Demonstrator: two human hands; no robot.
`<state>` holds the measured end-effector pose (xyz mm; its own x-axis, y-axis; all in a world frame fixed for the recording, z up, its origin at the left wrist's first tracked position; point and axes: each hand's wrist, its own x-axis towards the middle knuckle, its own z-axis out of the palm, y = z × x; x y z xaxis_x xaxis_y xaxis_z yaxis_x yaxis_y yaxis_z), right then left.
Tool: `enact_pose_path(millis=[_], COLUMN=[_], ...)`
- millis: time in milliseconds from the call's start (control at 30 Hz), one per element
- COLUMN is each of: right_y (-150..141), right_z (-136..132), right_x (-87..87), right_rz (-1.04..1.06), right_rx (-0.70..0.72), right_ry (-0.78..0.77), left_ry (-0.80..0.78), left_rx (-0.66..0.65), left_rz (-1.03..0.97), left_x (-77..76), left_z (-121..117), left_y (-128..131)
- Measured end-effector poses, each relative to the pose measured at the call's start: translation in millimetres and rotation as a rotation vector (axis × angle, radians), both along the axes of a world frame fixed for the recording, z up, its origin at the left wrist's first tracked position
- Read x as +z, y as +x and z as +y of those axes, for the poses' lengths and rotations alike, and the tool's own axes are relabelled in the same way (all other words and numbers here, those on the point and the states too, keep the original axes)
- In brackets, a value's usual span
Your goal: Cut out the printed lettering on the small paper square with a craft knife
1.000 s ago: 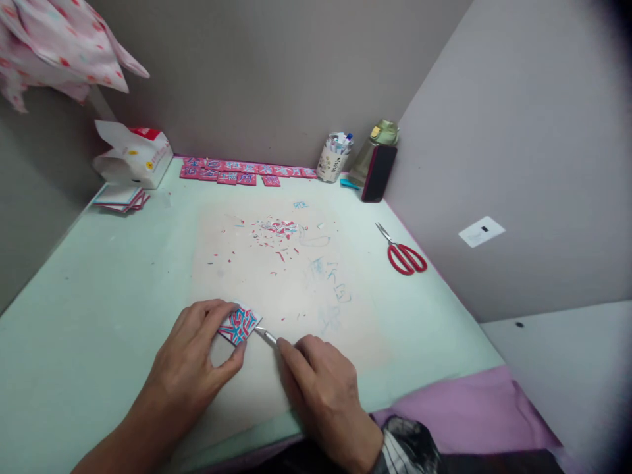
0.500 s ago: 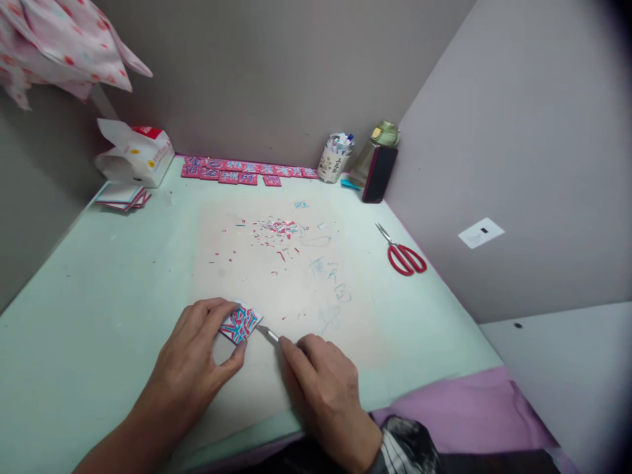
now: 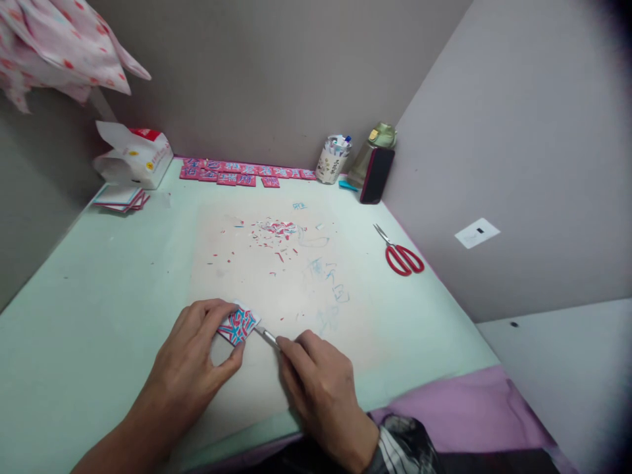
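My left hand [image 3: 195, 359] pins a small square of red, blue and white patterned paper [image 3: 237, 326] to the worn beige mat [image 3: 276, 289], thumb below it and fingers above. My right hand [image 3: 320, 388] grips a thin metal craft knife [image 3: 267, 336], whose tip touches the right edge of the paper square. Both hands rest near the front edge of the pale green table [image 3: 99, 289].
Red and blue paper scraps [image 3: 276, 234] litter the mat's far part. Red-handled scissors [image 3: 401, 253] lie at right. Along the back wall are a row of pink cut squares [image 3: 237, 172], a pen cup [image 3: 334, 158], a phone [image 3: 377, 174], a box [image 3: 133, 158] and a paper stack [image 3: 121, 197].
The hands, paper square and knife stay nearly where they were; the view only shifts slightly.
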<state>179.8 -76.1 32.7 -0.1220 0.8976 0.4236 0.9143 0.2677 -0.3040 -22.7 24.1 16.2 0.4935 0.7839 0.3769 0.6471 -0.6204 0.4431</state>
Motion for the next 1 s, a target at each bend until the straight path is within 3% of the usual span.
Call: enact_pose_path(millis=[267,400,567,800,1000], right_y=[1,0,0,0,1], right_z=[1,1,2,1,2], right_x=[-0.5,-0.2,0.1,-0.2,-2.8], right_rz=[-0.02,-0.022,-0.018,-0.029,-0.068], right_rx=[0.022,0.017,0.019,0.01,0.0], right_ry=[0.016,0.004,-0.004,-0.01,0.024], left_ry=[0.054,-0.106,-0.181,-0.152,-0.101], left_rx=[-0.024,-0.073,-0.088,-0.086,-0.111], left_rz=[0.06,0.071,0.107,0.139,0.115], left_x=[16.4,23.8,23.8,28.3,20.7], left_z=[-1,1,8,7,11], left_y=[2,10,17,16,16])
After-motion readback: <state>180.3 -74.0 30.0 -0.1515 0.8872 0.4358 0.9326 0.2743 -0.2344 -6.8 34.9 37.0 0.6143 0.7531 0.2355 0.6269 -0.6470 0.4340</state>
